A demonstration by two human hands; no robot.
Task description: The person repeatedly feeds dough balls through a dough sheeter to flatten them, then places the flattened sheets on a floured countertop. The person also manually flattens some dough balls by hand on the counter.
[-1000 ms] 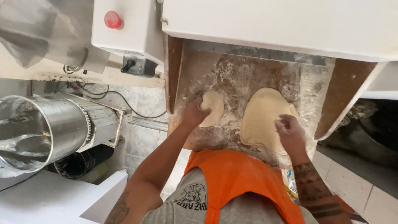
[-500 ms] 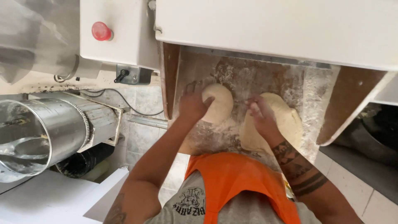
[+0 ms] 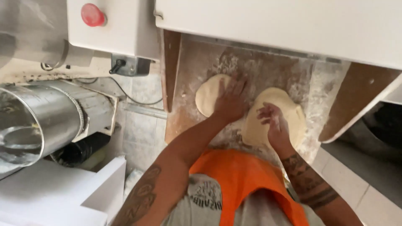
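Floury wooden counter [image 3: 201, 62] in front of me, two pale dough pieces on it side by side. My left hand [image 3: 230, 102] lies flat on the smaller dough round [image 3: 207, 98], fingers [image 3: 239, 83] spread and pressing down — not gripping anything. My right hand [image 3: 274, 125] hovers over the larger dough sheet [image 3: 295, 113], fingers loosely curled and apart, holding nothing; can't tell if the tips touch the dough. Step in hand looks like flattening — working the small round out by palm. Next move, I'd judge, calls for even downward pressure and outward push with the left, right hand steadying or shifting the big sheet. Red knob [image 3: 92, 14] on white machine housing up left, steel drum [image 3: 37, 121] at far left.
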